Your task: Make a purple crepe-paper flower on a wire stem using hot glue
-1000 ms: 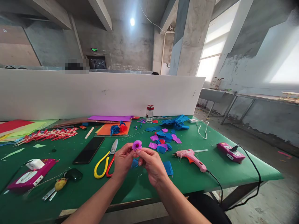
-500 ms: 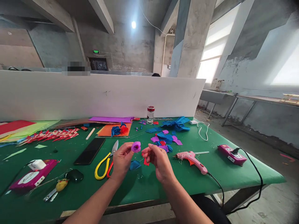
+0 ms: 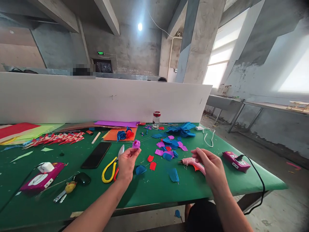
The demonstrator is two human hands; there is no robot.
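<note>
Between the thumb and fingertips of my left hand (image 3: pixel 127 162) is a small purple paper flower (image 3: pixel 136 144), held upright over the table. My right hand (image 3: pixel 212 166) hovers at the pink glue gun (image 3: pixel 189 161), fingers loosely bent and apart from the flower; it hides part of the gun's handle, and no grip on the gun shows. Scissors (image 3: pixel 109 169) with yellow and red handles lie beside my left hand. Two red paper petals (image 3: pixel 152 166) and a blue petal (image 3: pixel 141 169) rest between the hands, with another blue petal (image 3: pixel 173 175) farther right.
Blue, purple and red petals (image 3: pixel 169 146) lie in a pile beyond the hands. A red-lidded jar (image 3: pixel 156 120) stands near the white partition (image 3: pixel 135 100). A phone (image 3: pixel 96 155), key bunch (image 3: pixel 69 187) and power strip (image 3: pixel 43 176) are left; another power strip (image 3: pixel 236 161) with a cord is right.
My right hand has moved right, away from the flower to over the glue gun. The flower is tipped more upright in my left hand. A blue petal near the front now shows.
</note>
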